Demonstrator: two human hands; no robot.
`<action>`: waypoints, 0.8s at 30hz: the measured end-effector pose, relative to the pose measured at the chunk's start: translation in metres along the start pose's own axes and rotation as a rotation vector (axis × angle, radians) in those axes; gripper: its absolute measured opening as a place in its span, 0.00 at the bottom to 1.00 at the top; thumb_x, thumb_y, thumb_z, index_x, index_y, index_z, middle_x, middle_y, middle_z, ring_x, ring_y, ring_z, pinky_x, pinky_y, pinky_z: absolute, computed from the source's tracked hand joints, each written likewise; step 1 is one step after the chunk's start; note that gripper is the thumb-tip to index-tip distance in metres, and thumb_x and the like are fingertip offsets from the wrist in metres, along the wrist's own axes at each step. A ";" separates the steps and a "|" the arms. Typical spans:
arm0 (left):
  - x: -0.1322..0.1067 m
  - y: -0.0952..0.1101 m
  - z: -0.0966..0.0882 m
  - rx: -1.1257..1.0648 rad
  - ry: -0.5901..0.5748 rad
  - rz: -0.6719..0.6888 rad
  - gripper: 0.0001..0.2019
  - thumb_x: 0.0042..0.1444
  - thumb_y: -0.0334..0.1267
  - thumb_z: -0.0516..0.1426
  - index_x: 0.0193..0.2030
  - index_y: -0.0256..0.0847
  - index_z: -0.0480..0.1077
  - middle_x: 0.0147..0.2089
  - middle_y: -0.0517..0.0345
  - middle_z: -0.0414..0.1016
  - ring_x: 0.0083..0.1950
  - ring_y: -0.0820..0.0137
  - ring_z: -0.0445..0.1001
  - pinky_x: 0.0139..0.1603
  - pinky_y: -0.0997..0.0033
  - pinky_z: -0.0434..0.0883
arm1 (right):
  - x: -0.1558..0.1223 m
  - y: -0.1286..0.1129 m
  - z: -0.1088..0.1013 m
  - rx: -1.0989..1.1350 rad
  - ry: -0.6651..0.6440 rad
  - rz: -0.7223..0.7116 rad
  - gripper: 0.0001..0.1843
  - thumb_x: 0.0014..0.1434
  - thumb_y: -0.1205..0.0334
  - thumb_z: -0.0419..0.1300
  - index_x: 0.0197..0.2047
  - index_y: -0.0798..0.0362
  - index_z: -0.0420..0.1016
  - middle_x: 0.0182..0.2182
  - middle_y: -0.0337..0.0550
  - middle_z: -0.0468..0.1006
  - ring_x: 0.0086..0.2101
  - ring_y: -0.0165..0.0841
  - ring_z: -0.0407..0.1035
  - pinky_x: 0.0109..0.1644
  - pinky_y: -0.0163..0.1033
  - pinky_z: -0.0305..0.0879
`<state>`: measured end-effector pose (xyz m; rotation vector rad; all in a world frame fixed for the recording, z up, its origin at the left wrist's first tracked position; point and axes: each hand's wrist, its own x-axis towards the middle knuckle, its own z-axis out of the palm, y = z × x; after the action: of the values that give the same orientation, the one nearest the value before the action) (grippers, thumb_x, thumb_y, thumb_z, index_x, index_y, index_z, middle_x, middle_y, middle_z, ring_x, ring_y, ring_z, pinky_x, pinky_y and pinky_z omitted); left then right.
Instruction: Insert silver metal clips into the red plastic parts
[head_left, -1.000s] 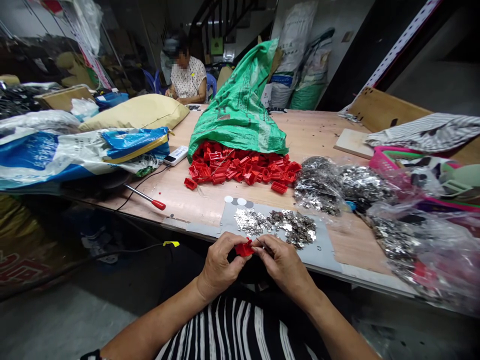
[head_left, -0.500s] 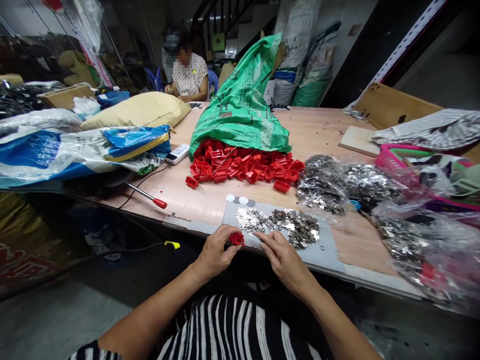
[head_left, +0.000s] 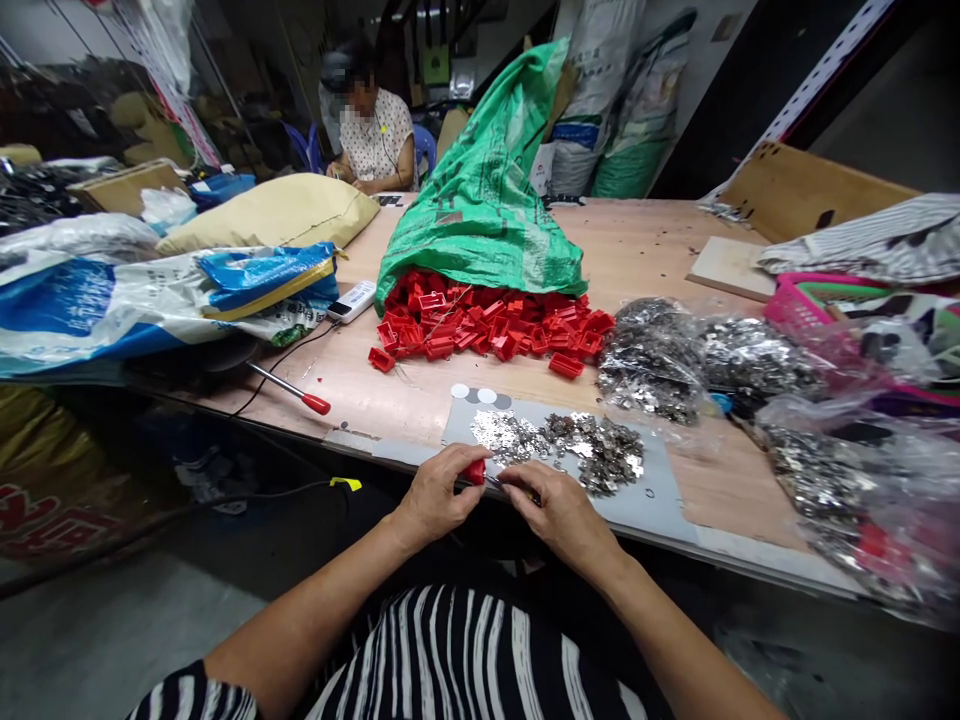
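Note:
My left hand (head_left: 439,492) pinches a small red plastic housing (head_left: 474,471) between thumb and fingers, just over the table's front edge. Close on its right, my right hand (head_left: 551,505) is closed in a pinch on a small metal piece (head_left: 493,481), which reaches to the housing; whether it is inside cannot be made out. Just beyond the hands, a heap of small flat metal pieces (head_left: 596,455) lies on a grey sheet (head_left: 652,505). Further back, many red plastic housings (head_left: 495,325) spill from the mouth of a green woven sack (head_left: 480,235).
Clear bags of metal pieces (head_left: 651,360) lie on the right, near a pink basket (head_left: 802,305). A red-handled lever (head_left: 315,403) juts out at the left, by blue-and-white sacks (head_left: 150,300) and a white device with a cable (head_left: 352,302). Another person (head_left: 375,140) sits across the table.
My right hand has moved left, bringing the metal piece up to the red housing. My left hand has turned the housing slightly. The camera view has shifted a little.

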<state>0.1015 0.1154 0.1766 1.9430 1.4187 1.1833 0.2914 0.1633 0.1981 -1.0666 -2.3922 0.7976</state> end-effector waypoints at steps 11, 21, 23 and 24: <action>-0.001 -0.007 0.002 -0.069 0.026 -0.046 0.18 0.52 0.33 0.62 0.51 0.45 0.71 0.48 0.53 0.77 0.49 0.65 0.75 0.51 0.64 0.71 | 0.003 0.003 0.001 -0.001 -0.024 -0.024 0.11 0.60 0.67 0.55 0.41 0.49 0.77 0.37 0.42 0.79 0.38 0.34 0.73 0.44 0.39 0.69; 0.000 -0.014 0.000 -0.057 -0.015 -0.052 0.22 0.53 0.33 0.62 0.55 0.44 0.69 0.50 0.53 0.77 0.50 0.65 0.76 0.54 0.64 0.71 | 0.004 0.006 -0.001 0.052 -0.026 -0.051 0.11 0.61 0.68 0.54 0.41 0.50 0.77 0.37 0.43 0.79 0.38 0.33 0.73 0.44 0.39 0.69; 0.000 -0.014 -0.001 -0.047 -0.018 -0.067 0.22 0.52 0.33 0.63 0.55 0.43 0.69 0.50 0.53 0.78 0.50 0.65 0.76 0.54 0.65 0.72 | 0.004 0.006 0.000 0.056 -0.031 -0.049 0.10 0.61 0.68 0.55 0.41 0.50 0.77 0.37 0.43 0.79 0.38 0.33 0.73 0.44 0.39 0.68; 0.000 -0.014 -0.001 -0.044 -0.023 -0.074 0.22 0.51 0.33 0.63 0.54 0.43 0.69 0.50 0.53 0.78 0.50 0.66 0.76 0.53 0.65 0.72 | 0.004 0.007 0.000 0.053 -0.033 -0.045 0.10 0.61 0.68 0.55 0.41 0.50 0.77 0.37 0.43 0.79 0.38 0.33 0.73 0.44 0.39 0.68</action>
<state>0.0931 0.1208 0.1664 1.8531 1.4281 1.1453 0.2927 0.1696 0.1942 -0.9829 -2.3996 0.8642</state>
